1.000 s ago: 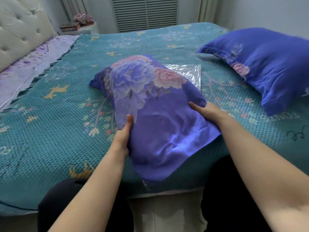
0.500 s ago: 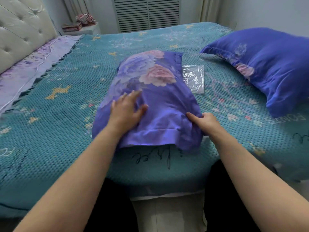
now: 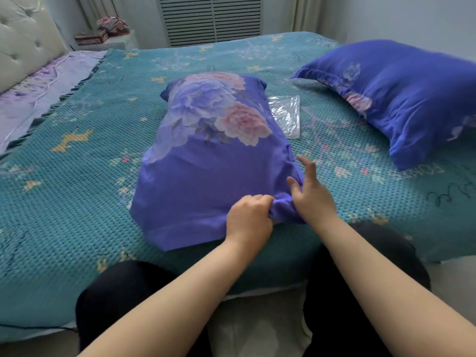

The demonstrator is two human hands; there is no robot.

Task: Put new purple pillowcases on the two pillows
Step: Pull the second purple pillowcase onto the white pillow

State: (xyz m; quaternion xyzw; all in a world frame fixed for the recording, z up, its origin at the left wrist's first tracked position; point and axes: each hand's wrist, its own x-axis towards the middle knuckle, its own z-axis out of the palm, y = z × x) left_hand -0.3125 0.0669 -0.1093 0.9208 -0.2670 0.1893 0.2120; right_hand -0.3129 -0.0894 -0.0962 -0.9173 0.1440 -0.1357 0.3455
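Note:
A pillow in a purple pillowcase with pink and lilac flowers point(image 3: 206, 155) lies lengthwise on the bed in front of me. My left hand point(image 3: 248, 219) grips a bunch of the case's fabric at its near right corner. My right hand point(image 3: 310, 193) sits just beside it at the same corner, fingers spread and mostly straight, touching the cloth. A second pillow in a purple pillowcase point(image 3: 401, 99) lies at the right of the bed, apart from both hands.
The bed carries a teal knitted cover point(image 3: 77, 176). A clear plastic bag point(image 3: 287, 117) lies flat beside the near pillow. A tufted headboard point(image 3: 23, 45) and lilac sheet are at left. My dark-trousered legs stand at the bed's near edge.
My left hand has moved from the pillow's top to its near right corner and gripped the fabric there. My right hand has loosened, its fingers lifted and spread. The pillow lies flatter.

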